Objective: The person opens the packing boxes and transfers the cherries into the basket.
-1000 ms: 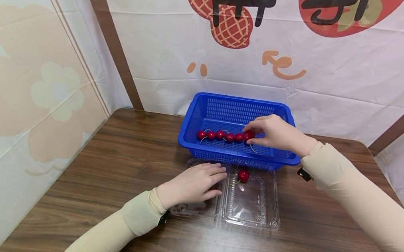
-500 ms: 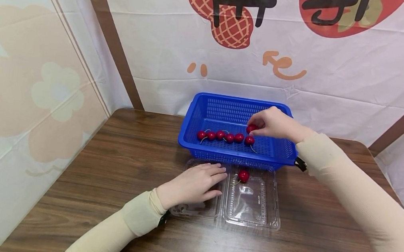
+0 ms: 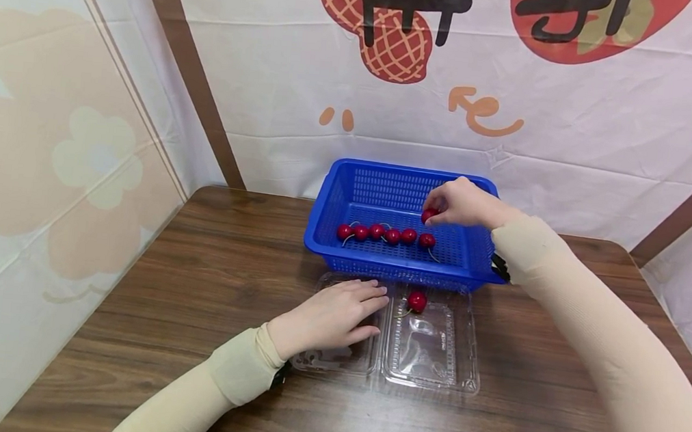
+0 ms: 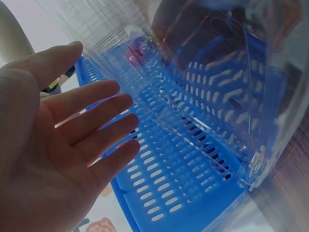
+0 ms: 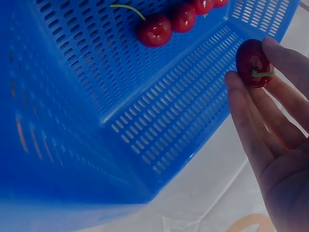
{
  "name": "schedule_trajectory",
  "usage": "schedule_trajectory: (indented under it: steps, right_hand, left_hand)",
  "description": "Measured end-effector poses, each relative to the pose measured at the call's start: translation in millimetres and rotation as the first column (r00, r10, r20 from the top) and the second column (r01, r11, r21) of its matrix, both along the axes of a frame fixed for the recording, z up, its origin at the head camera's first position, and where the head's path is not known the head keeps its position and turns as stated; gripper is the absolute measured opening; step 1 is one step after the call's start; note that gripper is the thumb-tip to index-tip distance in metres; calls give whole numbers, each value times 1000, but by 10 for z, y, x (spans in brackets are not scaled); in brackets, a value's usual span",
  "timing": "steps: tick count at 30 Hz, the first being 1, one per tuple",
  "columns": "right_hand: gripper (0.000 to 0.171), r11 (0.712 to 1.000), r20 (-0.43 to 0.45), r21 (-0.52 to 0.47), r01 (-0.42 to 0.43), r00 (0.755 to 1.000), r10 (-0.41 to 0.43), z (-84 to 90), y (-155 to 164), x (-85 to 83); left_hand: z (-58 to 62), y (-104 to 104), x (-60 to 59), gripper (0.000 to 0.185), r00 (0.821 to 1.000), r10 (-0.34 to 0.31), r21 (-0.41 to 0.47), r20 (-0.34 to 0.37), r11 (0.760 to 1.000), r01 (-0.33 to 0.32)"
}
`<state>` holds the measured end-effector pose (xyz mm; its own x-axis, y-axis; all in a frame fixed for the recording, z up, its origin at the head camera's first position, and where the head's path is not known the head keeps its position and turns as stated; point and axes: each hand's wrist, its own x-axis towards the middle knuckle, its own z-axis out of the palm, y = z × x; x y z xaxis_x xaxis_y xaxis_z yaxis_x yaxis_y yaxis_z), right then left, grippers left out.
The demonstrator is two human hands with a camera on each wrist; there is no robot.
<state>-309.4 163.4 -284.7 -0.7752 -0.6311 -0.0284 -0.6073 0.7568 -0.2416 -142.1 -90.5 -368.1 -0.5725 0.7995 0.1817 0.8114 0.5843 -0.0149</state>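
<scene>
Right fingers (image 3: pixel 439 207): pinching one cherry (image 3: pixel 428 215), now lifting it clear above the basket (image 3: pixel 349 175).
Left fingers (image 3: pixel 369 299): lying flat and relaxed, still pressing the clamshell lid (image 3: pixel 339 359) on the worktop (image 3: pixel 193 264).
Change: cherry row (image 3: pixel 384 234) is sitting one short; the transfer is underway.

On the brown wooden table (image 3: pixel 204 286) a blue perforated plastic basket (image 3: pixel 411 180) stands at the back, with a clear plastic clamshell box (image 3: pixel 433 354) open just before it. A row of five red cherries (image 3: pixel 384 233) lies in the basket; one more red cherry (image 3: pixel 417 301) lies in the box's right half. The left hand (image 3: pixel 327 317) rests on the left half; the right hand (image 3: pixel 464 204) holds a sixth cherry (image 3: pixel 429 214) above the basket
</scene>
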Motion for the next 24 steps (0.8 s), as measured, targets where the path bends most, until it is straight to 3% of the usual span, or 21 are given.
schedule_trajectory:
  steps: [24]
  right_hand:
    - [23,987,114,114,116,985,-129,-125,-58,-258]
  left_hand:
    - [-13,20,-23,48,999,-12,-6,-31,1000,12]
